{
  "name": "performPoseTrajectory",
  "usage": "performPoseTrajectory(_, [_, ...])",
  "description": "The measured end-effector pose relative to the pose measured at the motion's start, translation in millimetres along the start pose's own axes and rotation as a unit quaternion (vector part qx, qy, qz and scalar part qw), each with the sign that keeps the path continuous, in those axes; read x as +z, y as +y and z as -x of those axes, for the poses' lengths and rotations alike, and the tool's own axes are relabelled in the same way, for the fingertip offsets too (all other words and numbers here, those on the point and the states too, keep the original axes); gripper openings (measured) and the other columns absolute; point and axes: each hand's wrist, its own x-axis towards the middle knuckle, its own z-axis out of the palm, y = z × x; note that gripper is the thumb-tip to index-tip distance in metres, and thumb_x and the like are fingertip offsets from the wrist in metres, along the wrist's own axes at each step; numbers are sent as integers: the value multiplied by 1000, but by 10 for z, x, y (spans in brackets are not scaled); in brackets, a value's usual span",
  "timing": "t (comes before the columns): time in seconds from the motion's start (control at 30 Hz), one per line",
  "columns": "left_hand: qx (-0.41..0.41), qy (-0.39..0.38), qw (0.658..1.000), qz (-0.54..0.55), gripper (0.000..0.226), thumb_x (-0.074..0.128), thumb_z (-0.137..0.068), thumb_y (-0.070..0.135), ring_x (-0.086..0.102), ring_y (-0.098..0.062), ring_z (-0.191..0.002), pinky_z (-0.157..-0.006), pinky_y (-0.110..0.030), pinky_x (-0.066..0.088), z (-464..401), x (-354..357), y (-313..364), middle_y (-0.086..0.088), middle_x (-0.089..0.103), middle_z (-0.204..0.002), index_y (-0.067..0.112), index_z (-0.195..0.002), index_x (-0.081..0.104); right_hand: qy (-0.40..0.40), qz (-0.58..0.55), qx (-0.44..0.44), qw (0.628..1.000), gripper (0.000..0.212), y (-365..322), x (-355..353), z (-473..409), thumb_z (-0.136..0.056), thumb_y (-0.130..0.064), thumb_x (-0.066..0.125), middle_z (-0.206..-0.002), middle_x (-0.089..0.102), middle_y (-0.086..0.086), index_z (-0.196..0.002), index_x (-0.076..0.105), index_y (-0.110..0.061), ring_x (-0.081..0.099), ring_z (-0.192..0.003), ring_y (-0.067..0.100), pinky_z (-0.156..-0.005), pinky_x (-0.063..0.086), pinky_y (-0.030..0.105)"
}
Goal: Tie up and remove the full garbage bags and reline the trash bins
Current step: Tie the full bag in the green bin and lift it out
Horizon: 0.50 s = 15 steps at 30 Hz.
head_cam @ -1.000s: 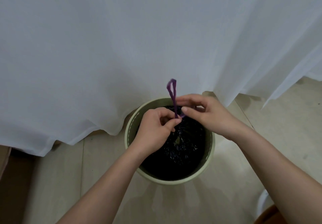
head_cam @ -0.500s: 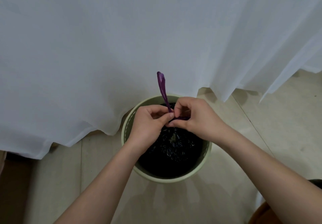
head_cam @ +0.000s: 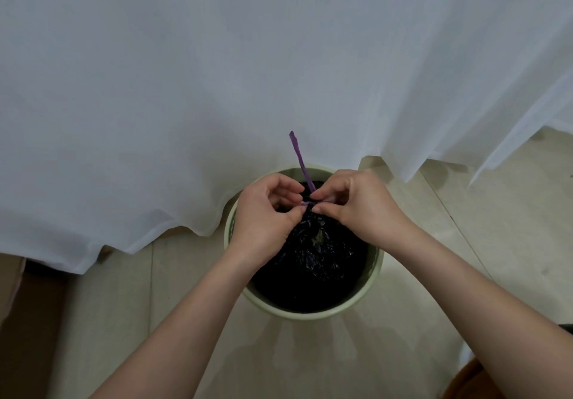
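Knotting the bag's drawstring

Both hands work over the bin (head_cam: 373, 277) on the floor: left hand (head_cam: 266, 212) and right hand (head_cam: 353, 203) each pinch the purple drawstring (head_cam: 300, 160) at its knot. Below, the black bag (head_cam: 313, 262) sits gathered inside the bin. It looks thin, soft, crinkly and probably light; lift it by the drawstring. Behind hangs a curtain (head_cam: 248, 73).

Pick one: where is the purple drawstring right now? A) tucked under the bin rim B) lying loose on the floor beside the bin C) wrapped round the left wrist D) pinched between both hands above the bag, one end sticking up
D: the left hand and right hand both pinch the purple drawstring over the dark bag in the green bin, and its free end rises toward the white curtain.
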Motion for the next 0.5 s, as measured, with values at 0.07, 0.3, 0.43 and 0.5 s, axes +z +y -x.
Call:
performPoseTrajectory(0.07, [8, 13, 1000, -11, 34, 77, -71, -2, 66, -8, -70, -67, -18, 51, -2, 0, -7, 9, 67, -70, 29, -76, 64, -15, 54, -48, 997, 13, -19, 1, 8, -80, -7, 77, -84, 66, 0, -92, 78, -12, 61, -72, 8, -67, 48, 19])
performPoseTrajectory(0.3, [30, 20, 999, -18, 36, 75, -69, -3, 66, -7, -68, -65, -17, 50, 27, -1, 19, 14, 65, -65, 29, -70, 60, -17, 103, -116, 988, 15, -63, 11, 38, -80, 0, 69, -87, 66, 3, -87, 79, -8, 62, -72, 18, -66, 49, 30])
performPoseTrajectory(0.43, [41, 29, 999, -10, 33, 74, -70, -4, 64, -4, -65, -64, -14, 48, 40, -10, 47, 12, 65, -64, 26, -71, 60, -31, 63, -102, 992, 34, -108, 0, 63, -82, 3, 65, -82, 70, -5, -106, 73, -20, 65, -74, 10, -70, 52, 21])
performPoseTrajectory(0.5, [43, 35, 998, -10, 32, 74, -70, -2, 66, -7, -66, -64, -16, 49, 46, -23, 54, 10, 66, -65, 27, -72, 60, -34, 40, -94, 994, 39, -117, -3, 76, -81, 4, 65, -78, 70, -5, -111, 64, -20, 65, -72, 10, -70, 52, 19])
